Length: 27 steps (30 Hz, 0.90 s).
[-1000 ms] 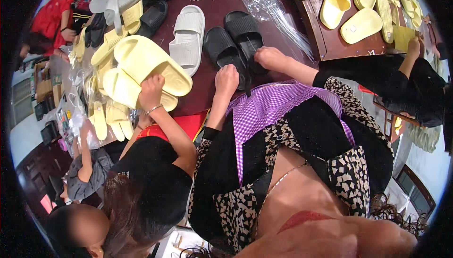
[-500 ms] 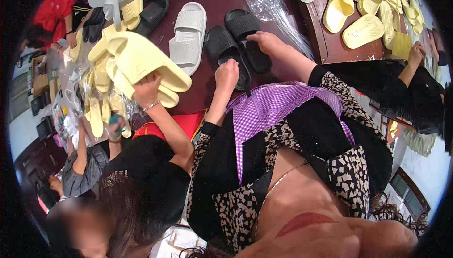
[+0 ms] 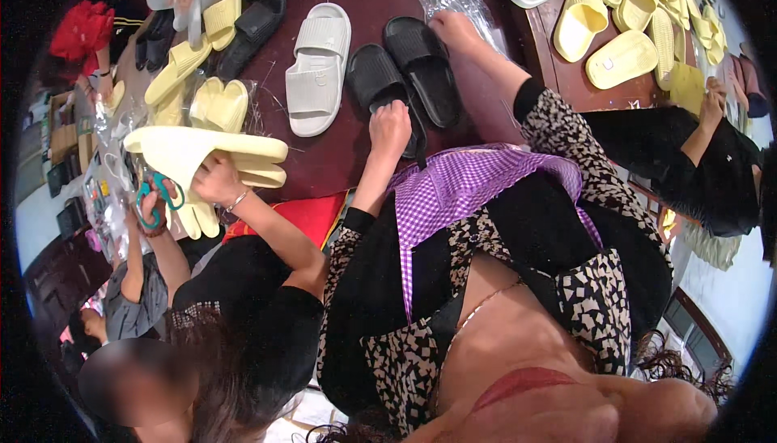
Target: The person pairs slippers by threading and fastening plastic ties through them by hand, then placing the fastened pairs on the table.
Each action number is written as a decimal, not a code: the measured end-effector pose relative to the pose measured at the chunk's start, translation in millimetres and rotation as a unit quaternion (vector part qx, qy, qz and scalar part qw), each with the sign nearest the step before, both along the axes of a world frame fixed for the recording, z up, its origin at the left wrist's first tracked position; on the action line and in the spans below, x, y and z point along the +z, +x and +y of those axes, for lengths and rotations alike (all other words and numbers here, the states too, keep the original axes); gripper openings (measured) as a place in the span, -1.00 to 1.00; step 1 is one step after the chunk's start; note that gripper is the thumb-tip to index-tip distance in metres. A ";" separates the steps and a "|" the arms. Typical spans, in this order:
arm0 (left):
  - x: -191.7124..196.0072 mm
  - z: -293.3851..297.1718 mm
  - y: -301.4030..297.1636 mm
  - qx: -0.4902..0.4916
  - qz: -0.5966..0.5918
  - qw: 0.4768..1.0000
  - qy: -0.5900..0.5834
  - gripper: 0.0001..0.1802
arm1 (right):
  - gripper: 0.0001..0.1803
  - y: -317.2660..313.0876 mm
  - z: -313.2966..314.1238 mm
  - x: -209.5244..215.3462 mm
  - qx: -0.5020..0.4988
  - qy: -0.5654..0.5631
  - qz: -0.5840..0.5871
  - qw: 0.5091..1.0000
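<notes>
Two black slides (image 3: 405,78) lie on a dark maroon table (image 3: 340,159), beside a white slide (image 3: 317,66). The left hand (image 3: 390,129) rests on one black slide, the right hand (image 3: 453,28) at the other. The person's sleeves (image 3: 583,159) carry a black-and-cream geometric print; an apron (image 3: 469,192) is purple-and-white gingham. A co-worker in black holds pale yellow slides (image 3: 202,159) and teal-handled scissors (image 3: 158,198). More pale yellow slides (image 3: 623,58) sit on a brown table (image 3: 566,87). A red cloth (image 3: 299,216) lies at the maroon table's edge.
</notes>
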State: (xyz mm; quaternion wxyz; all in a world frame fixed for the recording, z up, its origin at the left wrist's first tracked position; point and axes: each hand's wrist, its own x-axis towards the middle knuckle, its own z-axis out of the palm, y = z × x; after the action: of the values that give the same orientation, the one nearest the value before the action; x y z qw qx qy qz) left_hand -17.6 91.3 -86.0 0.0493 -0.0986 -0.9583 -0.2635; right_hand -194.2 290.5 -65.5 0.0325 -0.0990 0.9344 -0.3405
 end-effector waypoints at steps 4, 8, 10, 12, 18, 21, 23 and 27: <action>0.8 6.0 -3.7 -0.016 0.017 0.999 -0.040 -0.93 | -0.67 -22.9 -11.7 -10.7 -0.050 0.139 -0.066 0.987; -2.0 7.2 -4.4 0.002 0.003 0.999 -0.046 -0.95 | -0.65 -20.3 -12.6 -18.7 -0.030 0.154 -0.062 0.986; -8.5 7.8 -4.9 0.003 0.029 1.000 0.010 -0.95 | -0.63 -17.6 -16.4 -15.2 -0.022 0.132 -0.042 0.990; -14.2 10.9 -5.7 0.011 0.039 0.999 0.023 -0.94 | -0.70 -12.9 -16.8 -12.5 -0.017 0.097 -0.003 0.995; -22.5 24.5 -10.2 0.018 0.006 0.999 0.038 -0.92 | -0.86 -15.0 -35.7 -8.8 0.161 0.056 0.132 0.977; -20.9 30.8 -10.4 0.024 -0.005 0.999 0.043 -0.92 | -0.86 -13.5 -54.2 -17.0 0.228 -0.006 0.107 0.968; -16.2 35.0 -6.5 0.030 -0.026 0.999 0.035 -0.82 | -0.84 -7.2 -59.9 -20.1 0.257 -0.067 0.005 0.964; -16.5 37.0 -7.7 0.033 -0.058 0.997 0.028 -0.88 | -0.87 -6.8 -58.3 -27.4 0.311 0.038 0.003 0.950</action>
State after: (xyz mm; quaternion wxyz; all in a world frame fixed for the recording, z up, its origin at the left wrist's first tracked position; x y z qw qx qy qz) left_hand -25.3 128.3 -102.5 0.0053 -0.0499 -0.9545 -0.2940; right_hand -201.0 232.3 -92.9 0.1381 -0.3847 0.8694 -0.2776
